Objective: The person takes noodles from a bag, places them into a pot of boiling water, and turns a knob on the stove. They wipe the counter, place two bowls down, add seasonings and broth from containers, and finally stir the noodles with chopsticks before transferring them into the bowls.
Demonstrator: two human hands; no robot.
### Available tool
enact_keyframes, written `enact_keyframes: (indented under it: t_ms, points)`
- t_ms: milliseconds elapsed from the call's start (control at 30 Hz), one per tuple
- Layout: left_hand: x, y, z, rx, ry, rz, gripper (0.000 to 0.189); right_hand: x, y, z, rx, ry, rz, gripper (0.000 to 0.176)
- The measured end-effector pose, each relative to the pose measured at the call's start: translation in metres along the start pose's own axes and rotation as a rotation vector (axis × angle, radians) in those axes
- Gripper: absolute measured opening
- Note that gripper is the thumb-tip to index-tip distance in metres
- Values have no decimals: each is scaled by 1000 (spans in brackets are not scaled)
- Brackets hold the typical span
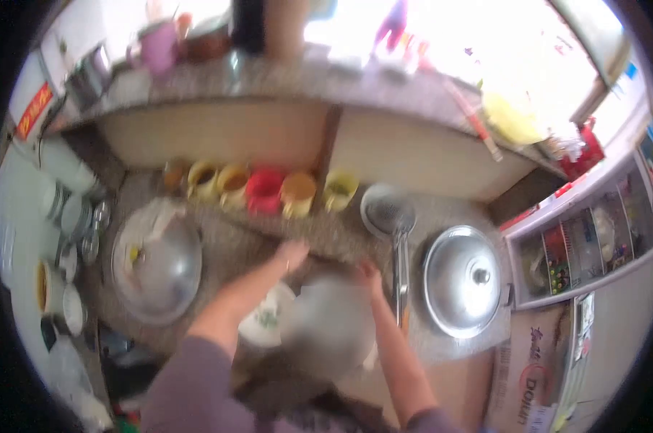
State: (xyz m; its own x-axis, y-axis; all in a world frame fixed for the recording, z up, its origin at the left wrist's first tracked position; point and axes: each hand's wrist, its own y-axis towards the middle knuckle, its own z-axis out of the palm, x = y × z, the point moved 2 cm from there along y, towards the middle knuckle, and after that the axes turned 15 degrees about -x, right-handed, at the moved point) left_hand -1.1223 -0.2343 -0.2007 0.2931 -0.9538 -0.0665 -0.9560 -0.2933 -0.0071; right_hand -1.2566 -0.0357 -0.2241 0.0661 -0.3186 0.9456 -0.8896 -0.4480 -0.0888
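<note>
Left hand [292,254] lies on the surface [232,242] just before the cups [265,189], which hold brownish and orange fills; can't tell its grip. Right hand [367,273] is beside the white bowl [263,321], grip unclear, contents hidden.

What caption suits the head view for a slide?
Left hand and right hand at a counter, before a row of coloured cups, between two domed metal lids.

The surface [240,245] is speckled in grey and brown. At 12 o'clock a red cup [263,189] is flanked by yellow cups [203,179]. At 3 o'clock a silver lid [462,280] is seen. At 6 o'clock a white bowl [265,317] is printed with green.
</note>
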Motion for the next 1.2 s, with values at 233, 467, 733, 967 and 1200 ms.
enact_keyframes:
  t_ms: [233, 467, 733, 967, 1200]
  points:
    - [-76, 3, -70, -80, 0, 185, 29, 109, -37, -47, 238, -358, -86, 33]
    - [-168, -33, -159, -387, -562, 331, 47, 106, -123, -197, 55, -149, 130, 23]
    - [-80, -46, -106, -573, -988, -284, 48, -11, -311, -311, -553, 75, 408, 17]
    - [20, -34, 1, -651, -859, -606, 48, -90, -366, -278, -737, -299, 348, 14]
    - [55, -4, 8, -391, -1276, -1087, 52, -109, -396, -274, -614, -789, 366, 16]
